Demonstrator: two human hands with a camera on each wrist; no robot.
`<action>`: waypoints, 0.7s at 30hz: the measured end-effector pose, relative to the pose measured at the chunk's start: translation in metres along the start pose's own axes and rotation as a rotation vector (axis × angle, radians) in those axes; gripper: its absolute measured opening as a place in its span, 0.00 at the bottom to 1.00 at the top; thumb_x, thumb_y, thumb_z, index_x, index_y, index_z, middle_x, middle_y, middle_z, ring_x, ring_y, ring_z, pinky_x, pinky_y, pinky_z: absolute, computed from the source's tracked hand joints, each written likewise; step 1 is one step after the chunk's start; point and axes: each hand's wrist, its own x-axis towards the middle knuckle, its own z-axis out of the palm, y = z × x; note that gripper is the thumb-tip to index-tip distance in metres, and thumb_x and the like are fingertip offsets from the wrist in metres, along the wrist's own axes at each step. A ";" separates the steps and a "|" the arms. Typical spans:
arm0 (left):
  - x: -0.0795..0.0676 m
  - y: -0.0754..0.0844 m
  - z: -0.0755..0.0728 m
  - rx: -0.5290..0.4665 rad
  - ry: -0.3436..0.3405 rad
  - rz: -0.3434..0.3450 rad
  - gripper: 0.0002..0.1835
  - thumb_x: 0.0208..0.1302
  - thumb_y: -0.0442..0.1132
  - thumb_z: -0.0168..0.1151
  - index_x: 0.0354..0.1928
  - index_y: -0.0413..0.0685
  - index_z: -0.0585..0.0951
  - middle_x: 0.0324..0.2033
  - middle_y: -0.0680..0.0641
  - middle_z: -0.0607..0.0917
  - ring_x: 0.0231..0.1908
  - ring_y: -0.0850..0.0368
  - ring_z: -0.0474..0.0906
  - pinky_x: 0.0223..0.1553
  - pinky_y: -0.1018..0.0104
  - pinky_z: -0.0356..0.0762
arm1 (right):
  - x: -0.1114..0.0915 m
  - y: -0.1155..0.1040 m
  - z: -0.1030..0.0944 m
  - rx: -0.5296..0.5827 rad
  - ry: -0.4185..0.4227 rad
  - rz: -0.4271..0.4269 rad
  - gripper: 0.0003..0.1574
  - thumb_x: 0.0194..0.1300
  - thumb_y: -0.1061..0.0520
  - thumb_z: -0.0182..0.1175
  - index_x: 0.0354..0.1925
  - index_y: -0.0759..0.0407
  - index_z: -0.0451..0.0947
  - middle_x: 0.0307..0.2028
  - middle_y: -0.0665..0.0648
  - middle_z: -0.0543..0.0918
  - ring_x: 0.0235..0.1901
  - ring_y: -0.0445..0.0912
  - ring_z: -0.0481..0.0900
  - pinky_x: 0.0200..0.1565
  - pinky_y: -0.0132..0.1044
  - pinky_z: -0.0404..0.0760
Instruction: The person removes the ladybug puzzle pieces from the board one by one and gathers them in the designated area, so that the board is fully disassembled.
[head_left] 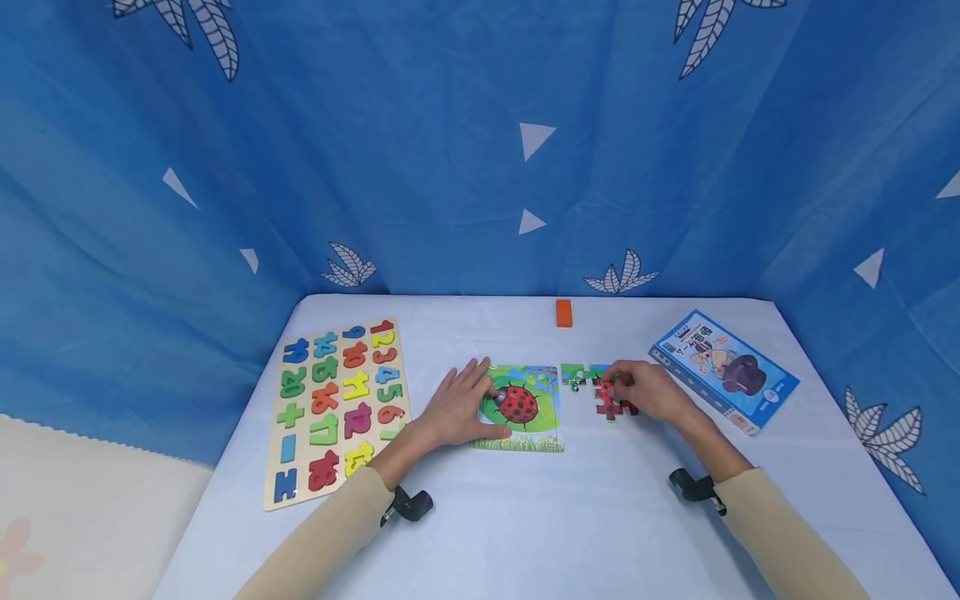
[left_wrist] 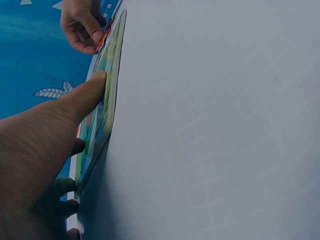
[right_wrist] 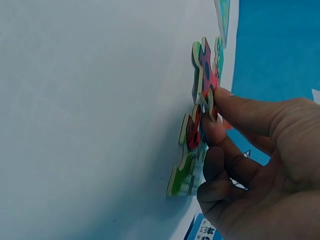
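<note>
My left hand (head_left: pixel 461 408) rests on the left part of a ladybug picture board (head_left: pixel 546 429), fingers spread and thumb lying along its lower edge. In the left wrist view, the thumb (left_wrist: pixel 92 95) is nearly straight on the board's face. Right of the board, my right hand (head_left: pixel 651 390) pinches a jigsaw piece (right_wrist: pixel 213 106) between thumb and index finger. Under and beside those fingers lie more jigsaw pieces: a red spotted one (right_wrist: pixel 206 67), a red and black one (right_wrist: pixel 194 135) and a green one (head_left: pixel 573 373). The hand partly hides this cluster.
A wooden number board (head_left: pixel 279 392) with coloured numerals lies at the left. At the right is a blue box (head_left: pixel 776 387), close to the right hand. An orange block (head_left: pixel 564 313) sits near the back edge of the white table (head_left: pixel 525 525), before a blue curtain (head_left: pixel 450 167).
</note>
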 end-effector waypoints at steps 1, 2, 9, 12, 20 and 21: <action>0.000 0.000 0.000 0.000 0.001 0.001 0.33 0.54 0.75 0.63 0.47 0.58 0.74 0.79 0.42 0.52 0.79 0.43 0.43 0.75 0.38 0.44 | 0.000 0.000 0.000 -0.002 0.000 0.001 0.13 0.70 0.58 0.63 0.52 0.56 0.82 0.33 0.55 0.80 0.27 0.48 0.74 0.27 0.39 0.72; 0.000 0.000 0.000 0.000 0.002 0.001 0.33 0.54 0.75 0.63 0.47 0.57 0.74 0.79 0.42 0.52 0.79 0.43 0.43 0.74 0.38 0.44 | 0.000 0.000 0.000 -0.003 0.000 0.003 0.13 0.70 0.58 0.63 0.52 0.56 0.82 0.32 0.55 0.80 0.27 0.48 0.74 0.27 0.39 0.72; -0.001 0.002 -0.001 0.007 0.007 0.002 0.34 0.54 0.75 0.63 0.47 0.57 0.74 0.79 0.41 0.53 0.78 0.42 0.45 0.74 0.37 0.46 | -0.001 -0.001 0.001 -0.020 0.004 0.019 0.14 0.69 0.58 0.63 0.53 0.57 0.82 0.33 0.55 0.81 0.27 0.47 0.75 0.28 0.39 0.73; -0.001 0.002 -0.002 0.004 0.007 0.004 0.33 0.54 0.75 0.64 0.47 0.57 0.74 0.79 0.41 0.53 0.78 0.42 0.45 0.74 0.37 0.46 | -0.001 -0.002 0.001 -0.036 0.007 0.019 0.14 0.69 0.59 0.63 0.53 0.57 0.82 0.33 0.54 0.80 0.27 0.47 0.74 0.28 0.39 0.72; -0.001 0.003 -0.003 0.011 -0.002 -0.004 0.33 0.54 0.75 0.64 0.47 0.57 0.74 0.79 0.41 0.52 0.78 0.43 0.45 0.74 0.38 0.46 | -0.001 -0.004 0.004 -0.056 0.019 0.006 0.12 0.69 0.60 0.64 0.51 0.56 0.83 0.33 0.54 0.79 0.28 0.47 0.74 0.30 0.39 0.72; -0.001 0.003 -0.003 0.012 -0.002 -0.004 0.33 0.54 0.74 0.64 0.47 0.57 0.74 0.79 0.41 0.52 0.78 0.43 0.45 0.74 0.38 0.46 | -0.001 -0.005 0.004 -0.059 0.022 0.007 0.12 0.69 0.60 0.64 0.50 0.56 0.83 0.33 0.54 0.79 0.29 0.47 0.74 0.30 0.39 0.72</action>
